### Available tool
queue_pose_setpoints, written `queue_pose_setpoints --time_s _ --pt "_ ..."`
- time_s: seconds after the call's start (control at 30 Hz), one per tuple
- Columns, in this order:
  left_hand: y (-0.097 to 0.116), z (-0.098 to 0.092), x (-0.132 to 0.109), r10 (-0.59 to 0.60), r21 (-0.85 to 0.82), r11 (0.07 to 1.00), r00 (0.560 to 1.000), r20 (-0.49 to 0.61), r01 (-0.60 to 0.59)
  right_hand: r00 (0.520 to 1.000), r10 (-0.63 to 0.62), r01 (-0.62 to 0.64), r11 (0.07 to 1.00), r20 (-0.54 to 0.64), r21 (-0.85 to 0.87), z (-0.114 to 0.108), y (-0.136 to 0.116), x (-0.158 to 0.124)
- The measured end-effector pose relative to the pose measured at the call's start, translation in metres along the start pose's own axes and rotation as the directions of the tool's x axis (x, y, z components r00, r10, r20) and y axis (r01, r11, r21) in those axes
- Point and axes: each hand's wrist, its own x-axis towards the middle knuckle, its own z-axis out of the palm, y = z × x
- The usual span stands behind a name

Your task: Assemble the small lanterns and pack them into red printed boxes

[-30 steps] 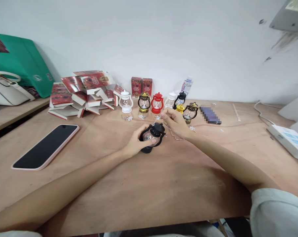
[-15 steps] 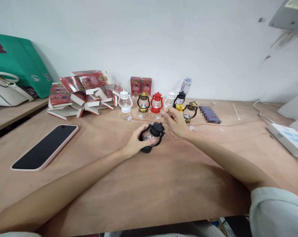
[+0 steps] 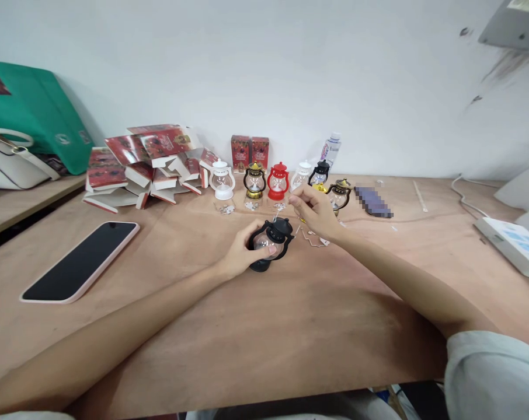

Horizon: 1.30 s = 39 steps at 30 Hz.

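Observation:
Tilted on the table, a small black lantern (image 3: 278, 231) with a clear globe is gripped by my left hand (image 3: 242, 252), thumb across the globe. Just above and right of its cap, my right hand (image 3: 313, 213) pinches a thin pale string or wire (image 3: 277, 214) that reaches down to the lantern's top. Beyond my hands stands a row of lanterns, among them a white one (image 3: 222, 181), a bronze one (image 3: 255, 181) and a red one (image 3: 278, 181). Small white pieces (image 3: 251, 206) lie in front of them.
Red boxes (image 3: 168, 143) are heaped at the back left, left of two upright red boxes (image 3: 250, 154). A phone (image 3: 81, 262) lies at the left. A bottle (image 3: 331, 150) stands behind the lanterns. At the right are a white power strip (image 3: 512, 245) and its cable.
My right hand has shifted slightly right, and the pale string or wire now shows above the lantern's cap. My left hand and the black lantern have stayed nearly still.

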Motion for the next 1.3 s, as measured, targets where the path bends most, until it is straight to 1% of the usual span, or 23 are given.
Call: queue_pose_setpoints --time_s 0.1,0.37,0.63,0.83,0.9,1.03,1.1,1.2,1.27,1.3 --pt "0.000 0.000 0.000 0.025 0.036 0.999 0.999 0.028 -0.026 0.996 -0.032 0.036 0.999 0.084 -0.040 -0.002 -0.004 0.001" --pt "0.003 0.000 0.000 0.056 0.043 0.997 0.996 0.069 -0.059 0.991 -0.034 0.053 0.988 0.132 -0.144 -0.001 0.003 0.000" --pt "0.003 0.000 0.000 0.062 0.063 0.996 0.996 0.062 -0.066 0.997 -0.025 0.035 0.987 0.069 -0.156 0.001 0.004 0.000" --pt "0.005 0.003 -0.002 0.068 0.080 0.994 0.998 0.010 -0.068 0.999 -0.034 0.034 0.973 0.005 -0.227 0.002 -0.003 -0.001" --pt "0.004 0.004 -0.003 0.062 0.089 0.994 0.998 -0.008 -0.061 0.999 -0.023 0.014 0.973 -0.034 -0.230 0.002 -0.004 -0.001" --pt "0.004 0.005 -0.004 0.037 0.112 0.993 0.999 -0.023 -0.035 0.995 0.066 -0.081 0.968 -0.071 -0.238 0.001 -0.002 0.001" --pt "0.004 0.005 -0.003 0.012 0.092 0.996 1.000 -0.025 -0.010 0.993 0.089 -0.106 0.958 -0.076 -0.265 -0.001 -0.004 0.002" --pt "0.003 0.004 -0.002 -0.043 0.001 0.999 0.999 -0.007 0.043 0.991 0.068 -0.106 0.926 -0.114 -0.362 -0.008 -0.012 0.005" --pt "0.001 0.005 -0.001 -0.073 -0.081 0.994 0.997 0.017 0.074 0.989 0.020 -0.082 0.900 -0.146 -0.428 -0.013 -0.020 0.006" --pt "0.000 0.006 -0.001 -0.086 -0.113 0.990 0.996 0.026 0.088 0.988 -0.032 -0.041 0.887 -0.149 -0.459 -0.015 -0.025 0.005"
